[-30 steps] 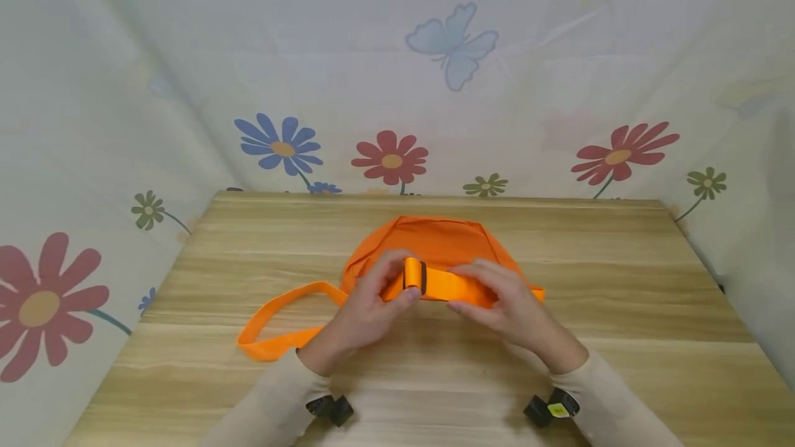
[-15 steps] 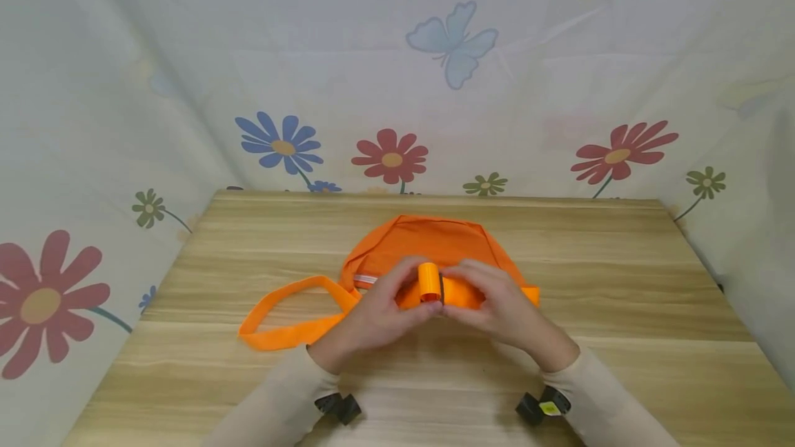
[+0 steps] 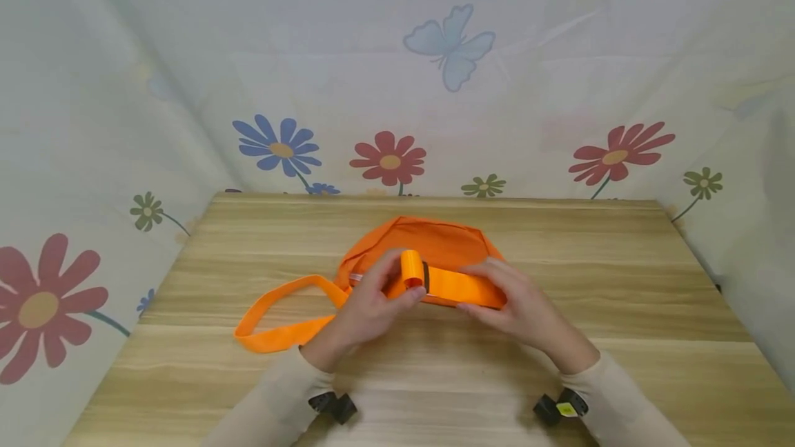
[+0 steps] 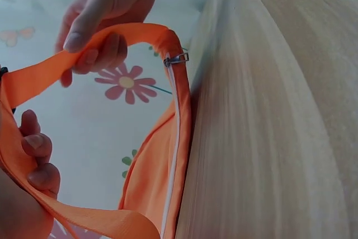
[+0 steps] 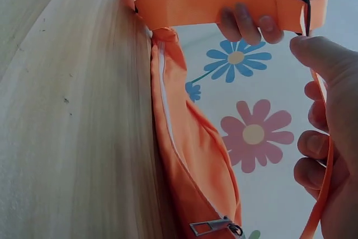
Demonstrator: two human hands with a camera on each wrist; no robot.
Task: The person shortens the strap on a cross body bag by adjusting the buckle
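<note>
An orange waist bag (image 3: pixel 435 240) rests on the table, its strap raised in front of it by both hands. The left hand (image 3: pixel 369 305) grips the orange strap (image 3: pixel 462 287) beside a black slider (image 3: pixel 426 276), where a loop of webbing stands up. To the right, the right hand (image 3: pixel 522 305) pinches the same strap between thumb and fingers, with a flat stretch between the hands. In the left wrist view, the right hand (image 4: pixel 114 9) has its thumb over the strap. A white zip (image 5: pixel 168 104) with a metal pull (image 5: pixel 210 226) runs along the bag.
A long loop of strap (image 3: pixel 267 340) lies on the wooden table (image 3: pixel 621 281) left of the bag. A pale cloth wall (image 3: pixel 528 102) printed with flowers and a butterfly rises behind and at both sides. Small black cameras (image 3: pixel 333 405) sit at the wrists.
Half a second ago the hands were close together at the slider. Now they are apart, the right hand moved rightward and the left slightly left, with more flat strap showing between them.
</note>
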